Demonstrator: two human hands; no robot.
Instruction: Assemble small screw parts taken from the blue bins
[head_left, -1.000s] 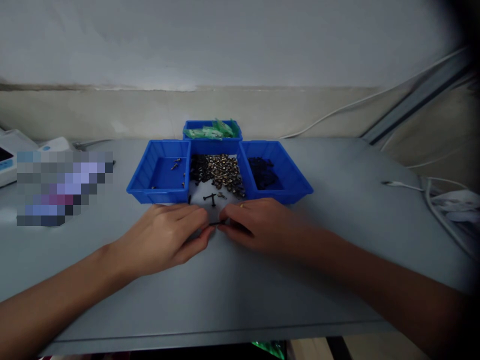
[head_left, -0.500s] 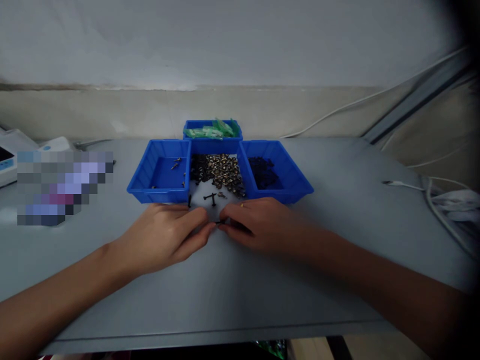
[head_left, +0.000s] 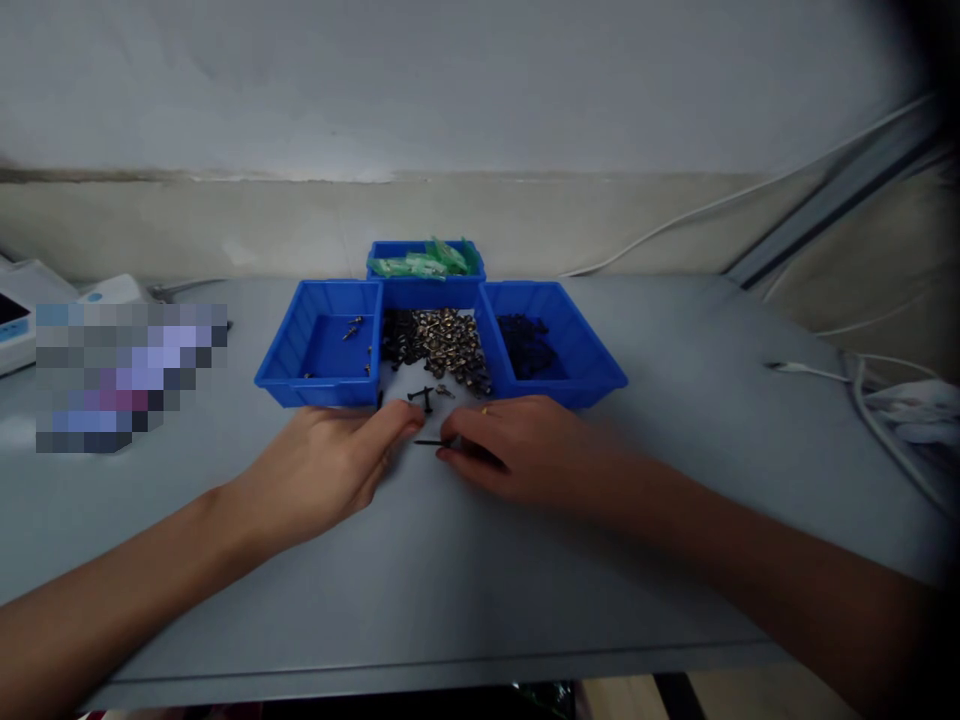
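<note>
Here, angled inward, your right hand (head_left: 525,447) pinches a thin, straight black screw (head_left: 428,442) over the flat grey counter (head_left: 465,590); your left hand (head_left: 322,465) slants in near it, whether closed I can't tell.

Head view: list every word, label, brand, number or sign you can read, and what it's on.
No text is readable.
White device, far left: blue marking, too small to read.
Pixelated patch: blocked out.
Green packets: too blurred to tell.
Blue bins: no lettering visible.
Dark screw-like piece in the right hand: too small to show any marking.
</note>
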